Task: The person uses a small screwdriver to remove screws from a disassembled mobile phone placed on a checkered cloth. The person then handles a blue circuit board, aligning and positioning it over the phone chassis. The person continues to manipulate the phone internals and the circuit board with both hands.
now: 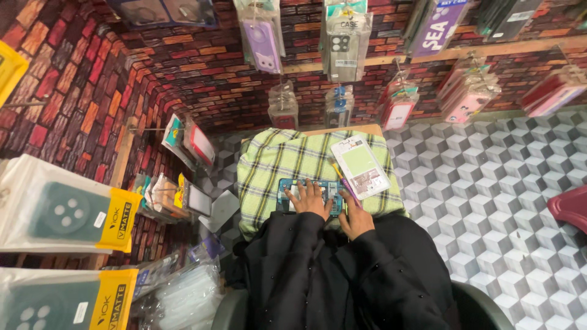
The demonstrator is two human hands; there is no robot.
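Observation:
An opened phone (287,194) with a blue inner frame lies on a green checked cloth (275,162) spread over a small table. My left hand (312,200) rests flat on the phone with its fingers spread. My right hand (354,217) sits at the phone's right edge and holds a thin purple tool (347,188). A white flat package (361,166) with a pale green panel lies on the cloth just beyond my right hand. Black sleeves cover both my arms.
Packaged phone cases hang on the brick-patterned walls at left (61,214) and above (345,43). The floor (489,183) has a grey cube pattern. A dark red stool (572,208) stands at the right edge. Clear bags of cases (183,293) lie at lower left.

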